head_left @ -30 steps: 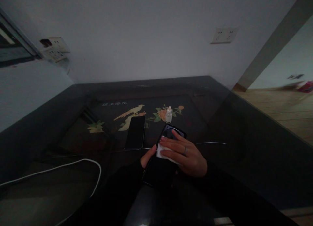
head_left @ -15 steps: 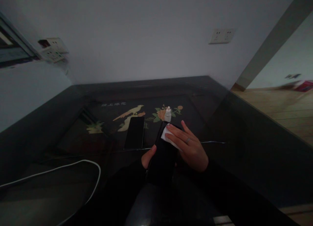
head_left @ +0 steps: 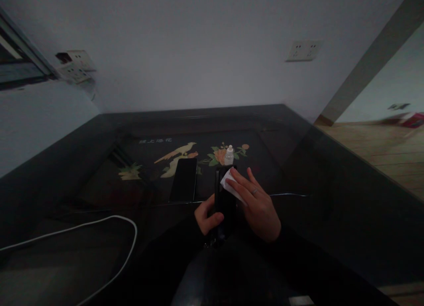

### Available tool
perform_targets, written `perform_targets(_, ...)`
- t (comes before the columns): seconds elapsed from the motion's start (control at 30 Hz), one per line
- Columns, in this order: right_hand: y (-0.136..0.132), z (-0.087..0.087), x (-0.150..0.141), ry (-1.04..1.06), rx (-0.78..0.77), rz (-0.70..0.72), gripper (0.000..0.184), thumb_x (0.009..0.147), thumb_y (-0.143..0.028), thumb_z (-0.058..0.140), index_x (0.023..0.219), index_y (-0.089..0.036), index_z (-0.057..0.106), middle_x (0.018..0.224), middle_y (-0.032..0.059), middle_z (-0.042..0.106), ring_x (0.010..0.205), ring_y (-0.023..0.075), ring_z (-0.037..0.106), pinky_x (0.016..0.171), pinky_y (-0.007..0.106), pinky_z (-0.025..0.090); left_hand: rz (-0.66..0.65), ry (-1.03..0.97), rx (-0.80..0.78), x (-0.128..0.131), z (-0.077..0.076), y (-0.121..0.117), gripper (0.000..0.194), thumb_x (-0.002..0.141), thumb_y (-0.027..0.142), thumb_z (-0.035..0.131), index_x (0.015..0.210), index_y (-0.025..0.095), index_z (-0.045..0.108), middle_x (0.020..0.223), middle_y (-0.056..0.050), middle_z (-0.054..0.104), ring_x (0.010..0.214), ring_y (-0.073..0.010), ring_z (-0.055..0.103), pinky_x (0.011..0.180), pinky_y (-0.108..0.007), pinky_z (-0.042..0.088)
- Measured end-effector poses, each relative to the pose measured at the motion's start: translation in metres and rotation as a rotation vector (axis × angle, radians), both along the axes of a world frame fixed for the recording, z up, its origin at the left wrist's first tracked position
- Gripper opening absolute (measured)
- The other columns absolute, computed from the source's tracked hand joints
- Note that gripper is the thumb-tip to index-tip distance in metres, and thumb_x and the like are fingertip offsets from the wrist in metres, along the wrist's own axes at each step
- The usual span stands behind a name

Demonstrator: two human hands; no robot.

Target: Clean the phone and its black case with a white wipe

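My left hand [head_left: 209, 214] grips a flat black object [head_left: 226, 217] about the size of a phone or wallet, thumb across its near left side. The object is tilted, and a small shiny piece shows at its lower end; its exact kind is too dark to make out. My right hand [head_left: 258, 202], with a ring on one finger, presses a folded white tissue [head_left: 228, 182] against the object's upper part. Just behind stands a small clear bottle [head_left: 229, 156] with a white cap. To the left a dark phone [head_left: 183, 180] lies flat on the table.
The glossy black table [head_left: 285, 129] carries a bird-and-flower picture and meets the wall. A white cable [head_left: 99, 221] curves over the left side. A thin line or cord [head_left: 291, 194] lies to the right. Wall sockets [head_left: 304, 50] are above.
The black object has turned more onto its edge, and my left thumb has shifted onto its side. The tissue stays under my right fingers near the top. The view has shifted slightly.
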State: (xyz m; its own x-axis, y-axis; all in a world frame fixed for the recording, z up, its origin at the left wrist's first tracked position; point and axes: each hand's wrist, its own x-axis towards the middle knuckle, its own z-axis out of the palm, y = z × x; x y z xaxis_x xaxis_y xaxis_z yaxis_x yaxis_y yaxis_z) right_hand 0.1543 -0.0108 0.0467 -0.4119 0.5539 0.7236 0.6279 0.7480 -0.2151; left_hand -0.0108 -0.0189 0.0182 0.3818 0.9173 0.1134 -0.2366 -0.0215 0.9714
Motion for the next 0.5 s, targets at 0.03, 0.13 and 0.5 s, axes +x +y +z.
perform_targets(0.03, -0.001, -0.001, -0.001, 0.004, -0.003, 0.005, 0.043, 0.086, -0.001, 0.036, 0.126, -0.013, 0.045, 0.128, 0.017, 0.05, 0.124, 0.0223, 0.041, 0.104, 0.051, 0.033, 0.029, 0.02, 0.032, 0.0, 0.0, 0.0, 0.052, 0.065, 0.058, 0.062, 0.096, 0.016, 0.066, 0.104, -0.007, 0.063, 0.097, -0.0266, 0.055, 0.089, -0.033, 0.038)
perform_targets(0.13, -0.003, -0.003, -0.005, 0.017, -0.014, 0.024, 0.043, 0.087, -0.002, 0.035, 0.128, -0.012, 0.043, 0.13, 0.0172, 0.048, 0.126, 0.0225, 0.038, 0.104, 0.051, 0.031, 0.079, 0.054, 0.088, -0.001, -0.005, 0.001, 0.057, 0.064, 0.056, 0.063, 0.105, 0.016, 0.063, 0.116, -0.008, 0.058, 0.108, -0.0289, 0.05, 0.096, -0.035, 0.034)
perform_targets(0.5, -0.002, -0.006, -0.003, 0.021, -0.031, 0.05, 0.051, 0.089, -0.002, 0.033, 0.137, -0.017, 0.029, 0.136, 0.0145, 0.041, 0.129, 0.0205, 0.034, 0.106, 0.051, 0.027, 0.115, 0.055, 0.103, -0.003, -0.012, -0.001, 0.059, 0.069, 0.06, 0.056, 0.106, 0.014, 0.062, 0.108, -0.008, 0.064, 0.102, -0.0256, 0.056, 0.092, -0.034, 0.04)
